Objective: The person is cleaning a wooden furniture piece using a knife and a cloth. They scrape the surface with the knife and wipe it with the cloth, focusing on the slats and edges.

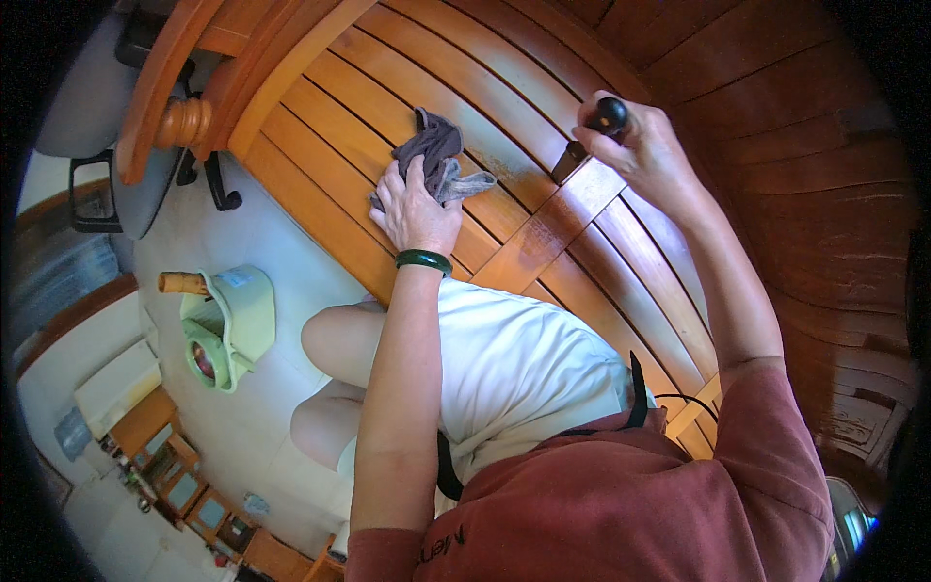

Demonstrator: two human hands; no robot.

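Observation:
My left hand (418,211) is pressed on a crumpled dark grey cloth (433,142), its fingers spread over it. A lighter grey fold (465,183) of cloth sticks out beside my thumb. Under the cloth lies the orange-brown slatted seat (320,138) of a wooden bench. My right hand (633,145) is closed around a hand tool (609,115) with a rounded black handle. The tool's dark flat end (569,161) meets the slats near a crosspiece (538,225); its exact kind is hard to tell. A whitish, patchy area (502,164) shows on the slats between my hands.
The bench's dark wooden backrest (785,160) rises on the right. A wooden armrest (156,87) with a turned post stands at upper left, beside a grey office chair (142,189). On the pale floor stands a light green plastic bin (251,313). Wooden cabinets (182,487) are at lower left.

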